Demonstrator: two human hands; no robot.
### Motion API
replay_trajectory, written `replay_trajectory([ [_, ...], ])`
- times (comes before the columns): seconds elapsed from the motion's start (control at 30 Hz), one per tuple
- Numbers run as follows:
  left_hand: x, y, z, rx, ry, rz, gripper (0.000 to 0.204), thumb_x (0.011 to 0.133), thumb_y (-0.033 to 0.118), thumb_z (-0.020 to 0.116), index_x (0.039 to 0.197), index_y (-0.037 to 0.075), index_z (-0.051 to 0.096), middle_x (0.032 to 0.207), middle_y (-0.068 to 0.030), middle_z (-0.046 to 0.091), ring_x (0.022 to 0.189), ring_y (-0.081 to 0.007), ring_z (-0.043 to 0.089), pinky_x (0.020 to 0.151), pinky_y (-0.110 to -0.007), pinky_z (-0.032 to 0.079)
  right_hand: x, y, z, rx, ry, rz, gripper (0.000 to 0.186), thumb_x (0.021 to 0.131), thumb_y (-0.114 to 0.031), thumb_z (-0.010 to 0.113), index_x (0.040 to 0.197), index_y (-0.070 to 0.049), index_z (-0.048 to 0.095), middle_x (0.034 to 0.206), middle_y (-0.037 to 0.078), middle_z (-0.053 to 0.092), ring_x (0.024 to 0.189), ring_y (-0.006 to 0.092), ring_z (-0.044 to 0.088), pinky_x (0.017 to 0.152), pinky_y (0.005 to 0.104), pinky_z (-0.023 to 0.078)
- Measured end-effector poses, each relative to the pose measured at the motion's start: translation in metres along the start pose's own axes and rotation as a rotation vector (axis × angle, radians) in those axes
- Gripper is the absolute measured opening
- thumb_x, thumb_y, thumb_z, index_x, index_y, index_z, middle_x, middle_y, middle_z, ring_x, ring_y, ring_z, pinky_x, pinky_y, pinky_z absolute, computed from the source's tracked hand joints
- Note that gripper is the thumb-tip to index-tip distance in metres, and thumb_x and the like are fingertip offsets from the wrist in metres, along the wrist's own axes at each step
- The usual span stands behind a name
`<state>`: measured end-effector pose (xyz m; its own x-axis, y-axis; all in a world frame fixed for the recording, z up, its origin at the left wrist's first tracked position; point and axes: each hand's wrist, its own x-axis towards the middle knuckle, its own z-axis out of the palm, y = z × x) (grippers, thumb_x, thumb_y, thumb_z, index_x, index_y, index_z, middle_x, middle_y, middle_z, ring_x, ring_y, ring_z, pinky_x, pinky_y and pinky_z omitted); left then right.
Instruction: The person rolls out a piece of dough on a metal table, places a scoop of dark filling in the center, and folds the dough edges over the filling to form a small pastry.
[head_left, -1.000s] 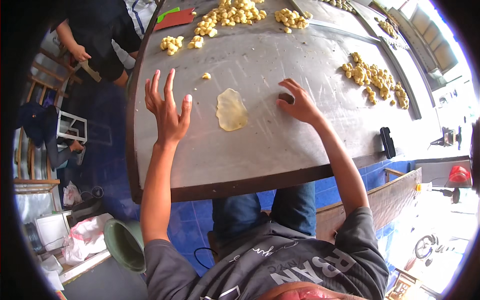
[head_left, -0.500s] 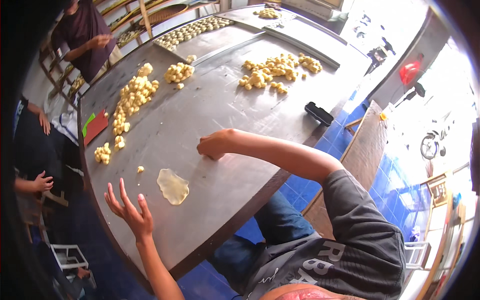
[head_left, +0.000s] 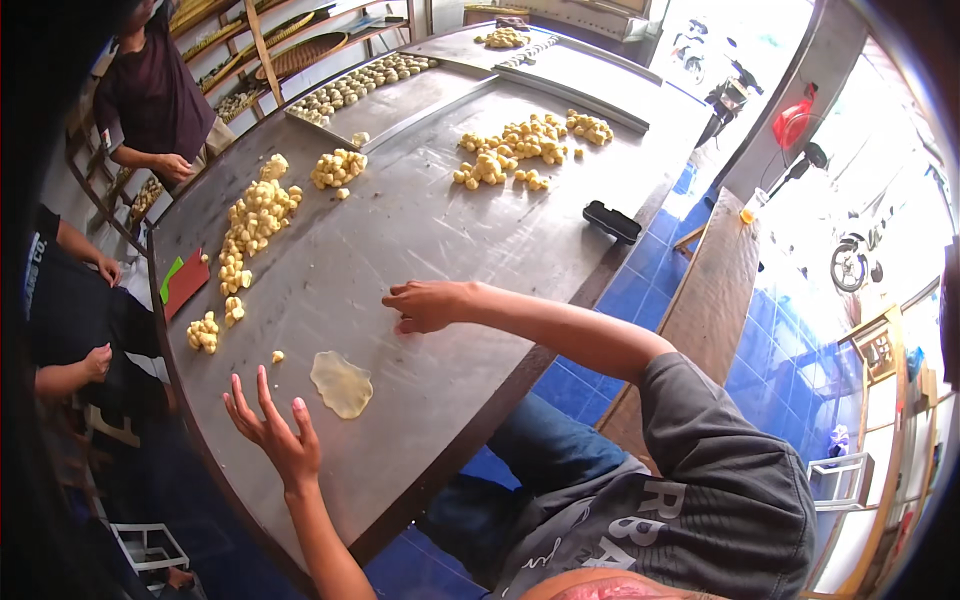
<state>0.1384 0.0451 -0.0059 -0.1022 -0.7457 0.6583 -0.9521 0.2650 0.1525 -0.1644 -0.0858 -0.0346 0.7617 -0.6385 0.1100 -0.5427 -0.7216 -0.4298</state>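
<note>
My left hand (head_left: 281, 440) is raised at the near left of the metal table (head_left: 460, 250), open with fingers spread and nothing in it. Beside it lies a thin, pale, stretched sheet of dough (head_left: 342, 385), with a small dough lump (head_left: 278, 357) just above. My right hand (head_left: 425, 307) is above and right of the sheet, low over the bare metal, its fingers bent and apart, with nothing visible in it. Clusters of dough balls (head_left: 255, 220) run along the left side, and more (head_left: 510, 150) lie farther back.
At the left edge stand two people (head_left: 150, 110) (head_left: 70, 310), near a red and green scraper pair (head_left: 187, 289). A dark case (head_left: 612, 221) lies by the right edge. A tray of dough balls (head_left: 350, 90) is at the back. A wooden bench (head_left: 700, 300) stands to the right.
The view has swung toward the table's back and right. My right hand bent inward, and its fingers have loosened slightly since half a second ago. The dough sheet looks unchanged.
</note>
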Motion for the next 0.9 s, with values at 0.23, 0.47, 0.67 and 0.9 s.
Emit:
replay_trajectory([
  [0.23, -0.001, -0.003, 0.0, 0.011, -0.033, -0.019, 0.056, 0.095, 0.036, 0.045, 0.143, 0.009, 0.04, 0.153, -0.0185, 0.02, 0.14, -0.0448, 0.014, 0.113, -0.058, 0.012, -0.01, -0.01, 0.029, -0.178, 0.262, -0.109, 0.018, 0.081, -0.012, 0.056, 0.094, 0.001, 0.056, 0.098, 0.016, 0.058, 0.099, 0.0337, 0.057, 0.092, 0.0425, 0.043],
  [0.47, -0.001, 0.01, 0.006, -0.044, -0.061, 0.018, 0.057, 0.095, 0.036, 0.045, 0.143, 0.008, 0.04, 0.153, -0.0197, 0.02, 0.14, -0.045, 0.014, 0.113, -0.058, 0.012, -0.017, -0.006, 0.044, -0.313, 0.13, 0.048, 0.019, 0.088, -0.018, 0.056, 0.082, 0.001, 0.059, 0.095, 0.014, 0.056, 0.093, 0.0306, 0.055, 0.087, 0.041, 0.044],
  [0.67, -0.003, 0.009, 0.002, -0.047, -0.067, -0.011, 0.057, 0.095, 0.037, 0.045, 0.143, 0.008, 0.04, 0.153, -0.0201, 0.021, 0.14, -0.0454, 0.013, 0.113, -0.058, 0.012, -0.014, -0.013, 0.022, -0.241, 0.14, -0.036, 0.025, 0.091, -0.025, 0.056, 0.086, -0.001, 0.061, 0.093, 0.013, 0.057, 0.096, 0.0294, 0.054, 0.087, 0.0399, 0.044],
  [0.9, 0.004, 0.015, 0.013, -0.179, -0.068, 0.046, 0.055, 0.091, 0.029, 0.057, 0.141, 0.009, 0.043, 0.15, -0.0213, 0.025, 0.139, -0.0429, 0.018, 0.113, -0.055, 0.013, -0.021, 0.035, 0.044, -0.979, -0.226, -0.261, 0.017, 0.088, -0.023, 0.055, 0.088, -0.013, 0.068, 0.106, 0.004, 0.061, 0.103, 0.0234, 0.056, 0.087, 0.0367, 0.045],
])
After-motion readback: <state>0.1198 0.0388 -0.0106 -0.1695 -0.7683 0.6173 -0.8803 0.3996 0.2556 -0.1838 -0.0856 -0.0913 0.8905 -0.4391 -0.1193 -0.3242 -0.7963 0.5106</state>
